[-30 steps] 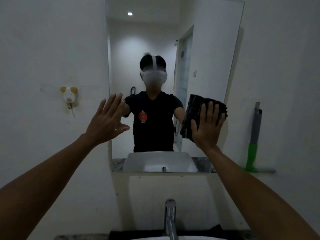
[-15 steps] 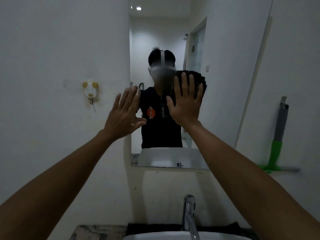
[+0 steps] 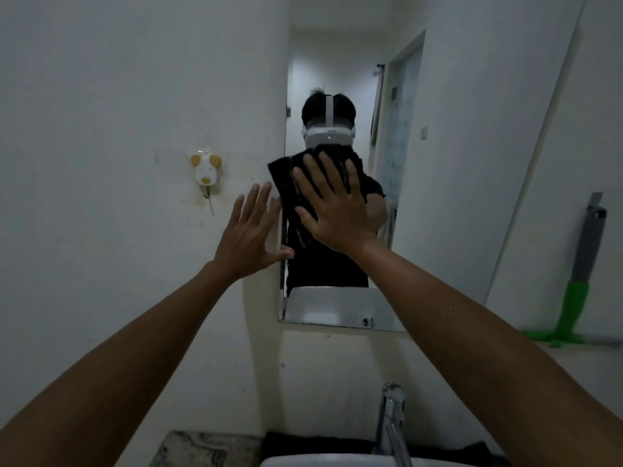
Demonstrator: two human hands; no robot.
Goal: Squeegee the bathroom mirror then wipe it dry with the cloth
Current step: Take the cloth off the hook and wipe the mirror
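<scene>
The tall mirror (image 3: 472, 163) hangs on the white wall above the basin. My right hand (image 3: 333, 207) presses a dark folded cloth (image 3: 286, 183) flat against the glass near the mirror's left edge, fingers spread over it. My left hand (image 3: 251, 237) is open with fingers apart, held against the wall right at the mirror's left edge, touching nothing else. The squeegee (image 3: 583, 271), grey-handled with a green head, stands propped against the wall on a ledge at the far right, away from both hands.
A chrome tap (image 3: 391, 423) rises from the white basin (image 3: 323, 461) at the bottom. A small animal-shaped wall hook (image 3: 205, 173) sits left of the mirror. A marbled counter edge (image 3: 202, 448) shows at lower left. The mirror reflects a person wearing a headset.
My right hand has slid the cloth leftward across the glass, from the right part to the left edge. My left hand stayed near the mirror's left edge. The view shifted left.
</scene>
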